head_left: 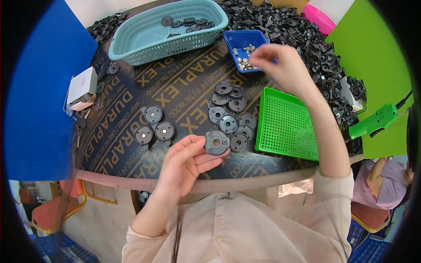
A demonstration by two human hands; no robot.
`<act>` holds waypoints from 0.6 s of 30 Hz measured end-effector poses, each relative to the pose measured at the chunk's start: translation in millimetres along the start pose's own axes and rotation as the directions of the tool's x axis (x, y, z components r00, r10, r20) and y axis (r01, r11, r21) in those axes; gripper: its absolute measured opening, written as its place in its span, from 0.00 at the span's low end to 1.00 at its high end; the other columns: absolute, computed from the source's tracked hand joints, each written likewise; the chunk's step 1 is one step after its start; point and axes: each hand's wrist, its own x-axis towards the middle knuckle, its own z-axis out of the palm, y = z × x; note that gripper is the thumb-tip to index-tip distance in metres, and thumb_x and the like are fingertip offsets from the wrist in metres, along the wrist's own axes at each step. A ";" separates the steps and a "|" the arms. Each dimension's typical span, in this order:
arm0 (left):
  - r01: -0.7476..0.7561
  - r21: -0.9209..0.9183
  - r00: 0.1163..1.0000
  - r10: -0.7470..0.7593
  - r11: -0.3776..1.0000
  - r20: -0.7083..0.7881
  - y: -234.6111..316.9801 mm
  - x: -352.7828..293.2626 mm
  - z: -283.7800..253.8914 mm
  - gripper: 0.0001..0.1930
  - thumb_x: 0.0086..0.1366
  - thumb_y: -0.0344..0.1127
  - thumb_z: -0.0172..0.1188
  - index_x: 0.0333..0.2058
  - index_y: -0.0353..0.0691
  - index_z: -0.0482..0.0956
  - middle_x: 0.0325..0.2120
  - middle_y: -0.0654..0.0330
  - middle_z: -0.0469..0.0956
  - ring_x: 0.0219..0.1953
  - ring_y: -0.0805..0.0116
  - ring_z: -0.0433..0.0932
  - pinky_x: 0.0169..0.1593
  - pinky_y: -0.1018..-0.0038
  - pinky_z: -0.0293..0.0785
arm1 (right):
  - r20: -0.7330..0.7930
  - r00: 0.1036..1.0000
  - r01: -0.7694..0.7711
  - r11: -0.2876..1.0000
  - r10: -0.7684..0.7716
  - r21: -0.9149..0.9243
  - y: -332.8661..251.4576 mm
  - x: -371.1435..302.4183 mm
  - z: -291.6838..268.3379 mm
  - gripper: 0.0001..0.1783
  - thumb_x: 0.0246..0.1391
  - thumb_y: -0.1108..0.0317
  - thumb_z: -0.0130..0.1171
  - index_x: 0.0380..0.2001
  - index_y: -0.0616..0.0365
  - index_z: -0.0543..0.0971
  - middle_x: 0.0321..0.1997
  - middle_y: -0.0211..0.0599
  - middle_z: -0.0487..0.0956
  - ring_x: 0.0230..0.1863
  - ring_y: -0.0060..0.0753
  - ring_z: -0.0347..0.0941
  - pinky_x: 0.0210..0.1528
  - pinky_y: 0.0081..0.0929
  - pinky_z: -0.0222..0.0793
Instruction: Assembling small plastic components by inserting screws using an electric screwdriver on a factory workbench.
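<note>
My left hand (185,160) pinches a dark grey round plastic disc (217,143) with a centre hole at its rim, just above the table's near edge. Over a small blue tray (233,44) reaches my right hand (280,61), its fingertips drawn together; whether anything is between them is hidden. Several small silvery metal bearings (244,64) lie in that tray. Beyond the held disc, a loose cluster of similar discs (228,124) with open centres rests on the table. To its left lie three discs (164,131) with a metal piece in the centre.
A green perforated tray (287,122) stands under my right forearm. At the back left is a light-blue basket (131,46) with several discs. Black plastic parts (280,26) heap along the far and right edges. A green power screwdriver (375,122) and a small white box (82,89) flank the table.
</note>
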 end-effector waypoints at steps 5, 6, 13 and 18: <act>0.010 -0.017 1.000 -0.010 1.000 0.029 -15.1 -3.5 13.2 0.10 0.71 0.38 0.47 0.43 0.38 0.68 0.47 0.52 0.76 0.51 0.58 0.77 0.52 0.68 0.76 | -0.030 0.922 0.388 0.918 -0.387 0.080 -56.7 -91.1 20.6 0.08 0.38 0.75 0.69 0.26 0.56 0.80 0.37 0.34 0.78 0.33 0.33 0.74 0.34 0.28 0.70; 0.017 -0.017 0.999 -0.016 1.000 0.036 -17.4 -3.7 14.9 0.10 0.71 0.38 0.47 0.43 0.38 0.68 0.47 0.52 0.76 0.51 0.58 0.77 0.52 0.68 0.76 | -0.031 0.924 0.382 0.921 -0.380 0.074 -56.7 -98.4 24.2 0.08 0.38 0.75 0.69 0.26 0.56 0.80 0.37 0.34 0.78 0.33 0.33 0.74 0.34 0.28 0.70; 0.072 -0.019 0.995 -0.070 0.997 0.072 -25.0 -3.7 21.2 0.08 0.71 0.36 0.47 0.42 0.39 0.68 0.43 0.57 0.77 0.48 0.61 0.78 0.52 0.68 0.76 | -0.011 0.929 0.370 0.928 -0.371 -0.045 -55.0 -116.2 30.4 0.09 0.39 0.71 0.68 0.29 0.54 0.80 0.41 0.33 0.76 0.30 0.33 0.70 0.33 0.29 0.66; 0.020 -0.019 0.999 -0.019 1.000 0.049 -28.0 -5.2 13.8 0.06 0.71 0.34 0.46 0.42 0.38 0.68 0.44 0.54 0.76 0.48 0.58 0.78 0.52 0.65 0.78 | 0.014 0.966 0.249 0.939 -0.260 0.235 -53.8 -115.2 30.1 0.08 0.43 0.72 0.67 0.29 0.54 0.79 0.38 0.32 0.75 0.31 0.32 0.70 0.31 0.24 0.67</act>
